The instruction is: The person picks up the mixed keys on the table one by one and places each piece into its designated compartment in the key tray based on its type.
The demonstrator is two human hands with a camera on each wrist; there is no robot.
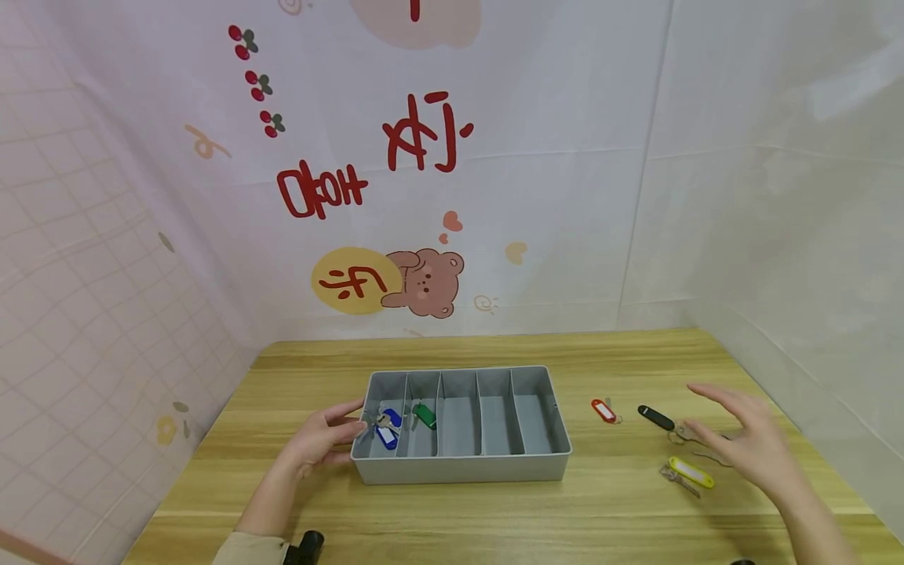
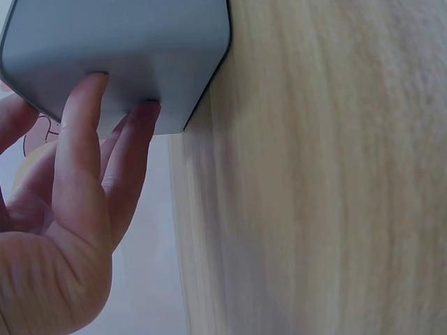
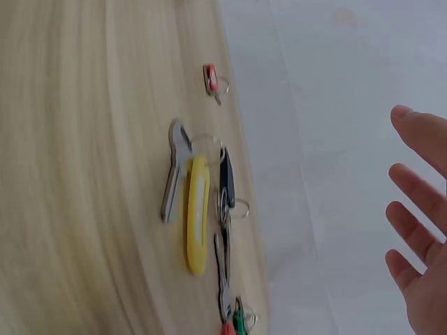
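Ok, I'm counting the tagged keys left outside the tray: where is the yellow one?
In the head view the yellow-tagged key lies on the table right of the grey tray, just nearer than the black-tagged key, beside the right hand.

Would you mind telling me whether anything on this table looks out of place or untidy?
Three tagged keys lie loose on the wooden table, right of the grey divided tray: red tag, black tag, yellow tag. Blue-tagged keys and green-tagged keys sit in the tray's left compartments. Nothing looks spilled or damaged.
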